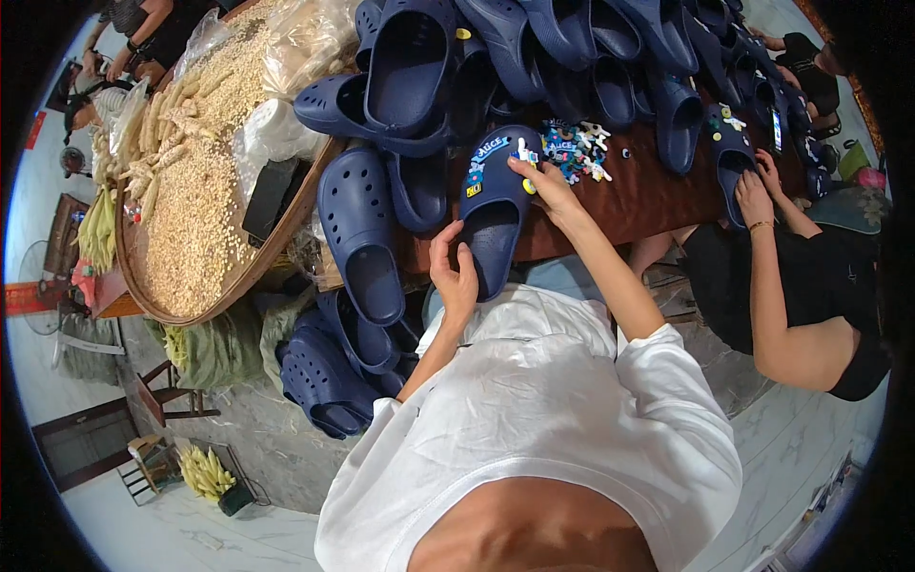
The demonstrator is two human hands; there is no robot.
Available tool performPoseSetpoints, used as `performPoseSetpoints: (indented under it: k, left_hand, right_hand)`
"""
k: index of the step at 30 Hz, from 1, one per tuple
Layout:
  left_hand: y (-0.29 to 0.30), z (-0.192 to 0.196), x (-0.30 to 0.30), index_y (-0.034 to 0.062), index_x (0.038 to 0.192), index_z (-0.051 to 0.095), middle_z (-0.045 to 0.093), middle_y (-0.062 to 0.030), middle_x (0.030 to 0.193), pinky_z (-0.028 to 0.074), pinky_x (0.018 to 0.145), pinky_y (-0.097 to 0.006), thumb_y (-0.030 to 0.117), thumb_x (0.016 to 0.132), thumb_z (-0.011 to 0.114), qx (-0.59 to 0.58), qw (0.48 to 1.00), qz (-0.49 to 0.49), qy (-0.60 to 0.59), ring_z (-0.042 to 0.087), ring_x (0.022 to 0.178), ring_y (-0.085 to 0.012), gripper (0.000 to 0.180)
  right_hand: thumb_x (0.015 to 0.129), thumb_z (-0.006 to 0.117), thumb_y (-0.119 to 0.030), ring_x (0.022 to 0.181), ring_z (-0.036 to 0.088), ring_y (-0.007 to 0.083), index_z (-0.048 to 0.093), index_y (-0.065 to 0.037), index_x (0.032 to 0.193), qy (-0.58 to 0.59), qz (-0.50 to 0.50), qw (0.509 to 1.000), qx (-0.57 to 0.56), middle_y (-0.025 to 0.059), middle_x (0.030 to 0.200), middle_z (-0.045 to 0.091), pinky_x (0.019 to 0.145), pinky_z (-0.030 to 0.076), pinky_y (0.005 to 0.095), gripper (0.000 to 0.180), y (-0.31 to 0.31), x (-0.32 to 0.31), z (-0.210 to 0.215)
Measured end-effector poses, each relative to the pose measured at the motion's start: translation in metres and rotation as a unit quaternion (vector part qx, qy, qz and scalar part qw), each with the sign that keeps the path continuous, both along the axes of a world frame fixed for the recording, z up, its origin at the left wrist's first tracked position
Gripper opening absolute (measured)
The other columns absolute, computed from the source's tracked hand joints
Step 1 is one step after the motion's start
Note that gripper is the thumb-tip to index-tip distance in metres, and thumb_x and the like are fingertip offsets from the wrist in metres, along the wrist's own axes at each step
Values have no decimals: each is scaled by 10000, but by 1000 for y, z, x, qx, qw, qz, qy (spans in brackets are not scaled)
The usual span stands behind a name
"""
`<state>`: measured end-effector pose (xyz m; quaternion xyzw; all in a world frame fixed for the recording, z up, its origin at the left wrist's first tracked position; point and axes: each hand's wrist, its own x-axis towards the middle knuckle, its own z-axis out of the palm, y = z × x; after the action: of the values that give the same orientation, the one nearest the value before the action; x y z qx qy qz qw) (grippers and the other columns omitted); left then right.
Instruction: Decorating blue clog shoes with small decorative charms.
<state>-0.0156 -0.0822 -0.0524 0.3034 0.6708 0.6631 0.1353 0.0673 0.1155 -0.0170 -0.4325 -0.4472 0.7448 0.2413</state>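
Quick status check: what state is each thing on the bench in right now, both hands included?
Navy clog: held, several charms fitted on top.
Left hand: grip on the clog's heel.
Right hand: fingers pressing a charm at the clog's edge.
Loose charms: scattered on the table.
Clog pile: stacked, plain.
Corn kernels: heaped in a round tray.

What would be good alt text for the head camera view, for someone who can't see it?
A person in a white shirt holds a navy clog at its heel with the left hand while the right hand presses a small charm onto its toe. More navy clogs and loose charms cover the brown table; another person's hands work on a clog alongside.
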Motion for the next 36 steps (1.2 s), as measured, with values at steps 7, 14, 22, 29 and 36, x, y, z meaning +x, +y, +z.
performPoseSetpoints:
  k: [7, 14, 22, 29, 36]
  left_hand:
    - [0, 16, 6, 28, 1153, 622, 594, -178, 1218, 383, 1033, -404, -4, 830, 535, -40, 994, -9, 104, 536, 1170, -323, 337]
    - [5, 32, 6, 21, 1146, 637, 561, -181, 1263, 358, 1054, -381, -11, 810, 570, -102, 988, -14, 117, 515, 1205, -295, 344]
    - [17, 50, 6, 31, 1107, 657, 598, -168, 1214, 410, 995, -386, -29, 819, 565, -85, 977, -46, 188, 553, 1134, -303, 309]
    - [40, 29, 15, -8, 1175, 604, 607, -107, 1179, 449, 942, -290, -32, 890, 529, -74, 982, -170, -41, 581, 1092, -180, 295]
    - [69, 22, 8, -25, 1205, 565, 624, -60, 1133, 431, 962, -265, 154, 963, 575, -67, 935, -201, -286, 572, 1067, -121, 301]
  right_hand:
    - [920, 569, -545, 946, 600, 162, 590, 11, 1207, -120, 92, 984, 90, 81, 1067, 645, 786, 477, 288, 626, 23, 3, -30]
    - [1042, 405, -405, 1096, 558, 174, 516, 7, 1311, -102, -52, 964, 241, 103, 1184, 603, 919, 456, 317, 505, 7, 15, -81]
    - [994, 494, -169, 1054, 550, 339, 564, 1, 1187, -130, -54, 893, 426, 185, 1118, 569, 897, 443, 397, 267, -13, 30, -57]
    - [932, 532, -15, 1058, 572, 272, 583, -17, 1172, -125, -38, 884, 449, 160, 1171, 529, 714, 563, 282, 245, -13, 32, -46]
    - [953, 548, -58, 899, 604, 200, 618, -12, 1105, -97, -89, 913, 385, 124, 1098, 564, 647, 534, 274, 173, -20, 33, -35]
